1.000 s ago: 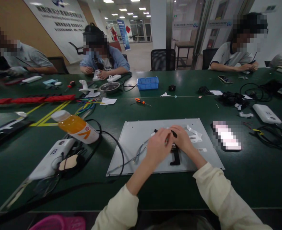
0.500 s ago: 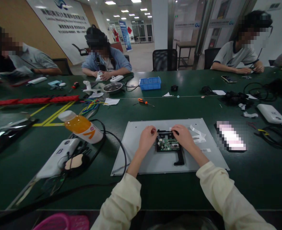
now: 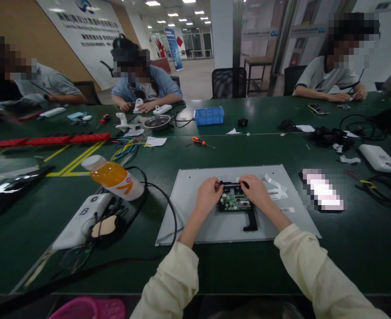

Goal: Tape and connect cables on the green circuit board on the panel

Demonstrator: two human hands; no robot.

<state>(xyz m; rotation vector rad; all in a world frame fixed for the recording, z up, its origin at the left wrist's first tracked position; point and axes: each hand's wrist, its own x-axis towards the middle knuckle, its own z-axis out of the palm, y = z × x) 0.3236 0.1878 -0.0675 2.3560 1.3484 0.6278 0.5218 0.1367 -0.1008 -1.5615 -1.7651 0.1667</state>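
A black plastic frame [image 3: 250,220] with a green circuit board [image 3: 237,202] in it lies on a flat grey panel [image 3: 182,208]. From it a black L-shaped arm juts toward me. At the frame's far left corner, my left hand [image 3: 209,194] is closed with fingertips pinched together on the edge. My right hand [image 3: 253,191] grips the far right corner, thumb and fingers closed over the rim. Whatever small part may sit between the fingertips is hidden. White tape strips [image 3: 275,188] are stuck on the panel beside my right hand.
A phone [image 3: 323,190] lies right of the panel. To the left stand an orange juice bottle [image 3: 117,178], a white power bank [image 3: 82,221] and looping black cables. Farther off are an orange screwdriver [image 3: 198,141] and a blue basket [image 3: 209,116]. Several people sit across the table [image 3: 265,150].
My left hand has shifted slightly at the frame's far left corner, with its fingers now more over the edge. My right hand stays at its corner. The whole view has moved a little.
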